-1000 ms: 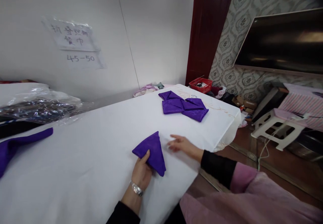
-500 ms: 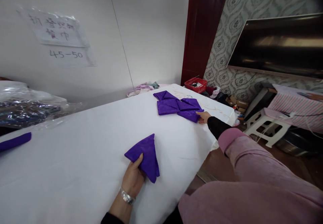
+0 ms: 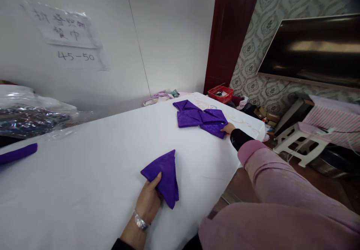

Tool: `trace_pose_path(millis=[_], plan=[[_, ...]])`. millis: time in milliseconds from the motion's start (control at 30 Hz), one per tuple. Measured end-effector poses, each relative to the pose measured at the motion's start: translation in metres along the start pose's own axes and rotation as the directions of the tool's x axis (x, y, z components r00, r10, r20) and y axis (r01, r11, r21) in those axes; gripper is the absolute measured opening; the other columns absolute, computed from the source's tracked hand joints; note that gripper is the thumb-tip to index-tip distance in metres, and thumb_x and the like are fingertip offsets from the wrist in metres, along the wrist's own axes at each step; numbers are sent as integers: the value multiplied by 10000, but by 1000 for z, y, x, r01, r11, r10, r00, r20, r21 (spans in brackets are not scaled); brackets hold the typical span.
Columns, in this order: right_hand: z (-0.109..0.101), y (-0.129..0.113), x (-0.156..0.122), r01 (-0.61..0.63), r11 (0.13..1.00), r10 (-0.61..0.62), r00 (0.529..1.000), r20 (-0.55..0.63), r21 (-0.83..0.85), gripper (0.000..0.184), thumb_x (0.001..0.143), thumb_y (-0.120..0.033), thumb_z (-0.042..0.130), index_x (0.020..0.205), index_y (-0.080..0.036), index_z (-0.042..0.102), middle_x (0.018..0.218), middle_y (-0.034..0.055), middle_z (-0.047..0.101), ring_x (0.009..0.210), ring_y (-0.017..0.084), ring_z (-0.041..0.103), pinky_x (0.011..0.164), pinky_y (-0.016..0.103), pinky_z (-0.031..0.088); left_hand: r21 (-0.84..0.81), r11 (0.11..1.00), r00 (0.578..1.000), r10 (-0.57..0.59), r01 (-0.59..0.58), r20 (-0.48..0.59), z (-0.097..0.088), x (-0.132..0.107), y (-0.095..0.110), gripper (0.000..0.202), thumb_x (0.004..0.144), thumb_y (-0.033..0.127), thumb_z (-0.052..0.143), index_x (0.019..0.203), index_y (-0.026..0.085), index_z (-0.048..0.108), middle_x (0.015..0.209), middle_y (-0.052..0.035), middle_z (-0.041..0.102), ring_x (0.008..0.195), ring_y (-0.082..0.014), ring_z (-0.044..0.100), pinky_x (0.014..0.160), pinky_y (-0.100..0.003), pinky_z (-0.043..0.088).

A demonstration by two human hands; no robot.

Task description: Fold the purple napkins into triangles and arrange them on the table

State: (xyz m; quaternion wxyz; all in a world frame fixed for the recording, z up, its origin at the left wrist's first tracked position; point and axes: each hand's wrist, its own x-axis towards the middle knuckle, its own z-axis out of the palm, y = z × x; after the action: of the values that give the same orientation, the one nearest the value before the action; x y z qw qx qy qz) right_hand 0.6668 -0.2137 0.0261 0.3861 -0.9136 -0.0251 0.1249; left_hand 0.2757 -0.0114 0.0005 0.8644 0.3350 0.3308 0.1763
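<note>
My left hand [image 3: 149,201] grips a purple napkin [image 3: 164,175] folded into a triangle, its thumb on top and its fingers hidden underneath. The napkin is just over the white-covered table [image 3: 92,190], and its right edge shows layered, jagged hems. Farther off, my right hand [image 3: 229,128] reaches to a cluster of folded purple napkins [image 3: 189,118]. Its fingers close on the right corner of the nearest napkin [image 3: 214,130] there. These napkins lie partly over one another, with their folded flaps facing up.
At the left edge lies another strip of purple cloth [image 3: 19,153], near a clear plastic bag [image 3: 36,118]. Pink cloth [image 3: 157,97] and a red basket [image 3: 221,94] are at the far end. A white stool [image 3: 302,141] stands beyond the table on the right.
The view has shifted slightly. My left hand still holds the triangular napkin, tilted a little differently. My right hand stays at the corner of the napkin in the cluster.
</note>
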Motion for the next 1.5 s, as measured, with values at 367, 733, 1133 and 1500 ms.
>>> trace_pose_path(millis=[367, 733, 1133, 1500], plan=[[-32, 15, -9, -40, 999, 30, 910, 413, 15, 843, 493, 30, 746, 1278, -186, 526, 841, 78, 694, 672, 192, 649, 610, 341, 537, 99, 992, 996, -86, 83, 31, 15, 16, 11, 278, 732, 142, 682, 1008, 164, 663, 929, -92, 724, 831, -231, 687, 776, -339, 550], [-13, 5, 3, 97, 994, -73, 936, 346, -51, 979, 444, 19, 756, 1354, -163, 443, 1134, 169, 625, 923, 282, 615, 734, 373, 517, 152, 981, 946, -159, 119, 282, 113, 102, 4, 192, 762, 143, 638, 953, 140, 656, 862, -89, 720, 708, -191, 679, 700, -304, 556], [13, 12, -18, 11, 942, -231, 745, 626, 335, 992, 562, -49, 694, 1434, -249, 265, 1151, 69, 639, 872, 208, 655, 791, 351, 539, 331, 942, 998, -61, 48, 31, 149, 153, -39, 243, 760, 85, 611, 990, 164, 599, 876, -66, 710, 788, -179, 686, 732, -308, 557], [38, 5, -20, 36, 893, -318, 754, 574, 448, 719, 622, -51, 658, 1296, -219, 475, 965, 42, 695, 722, 156, 665, 720, 317, 554, 688, 721, 995, 100, -81, 12, 150, 163, -48, 426, 666, 151, 730, 1053, 187, 555, 957, -79, 700, 847, -218, 679, 732, -360, 552]])
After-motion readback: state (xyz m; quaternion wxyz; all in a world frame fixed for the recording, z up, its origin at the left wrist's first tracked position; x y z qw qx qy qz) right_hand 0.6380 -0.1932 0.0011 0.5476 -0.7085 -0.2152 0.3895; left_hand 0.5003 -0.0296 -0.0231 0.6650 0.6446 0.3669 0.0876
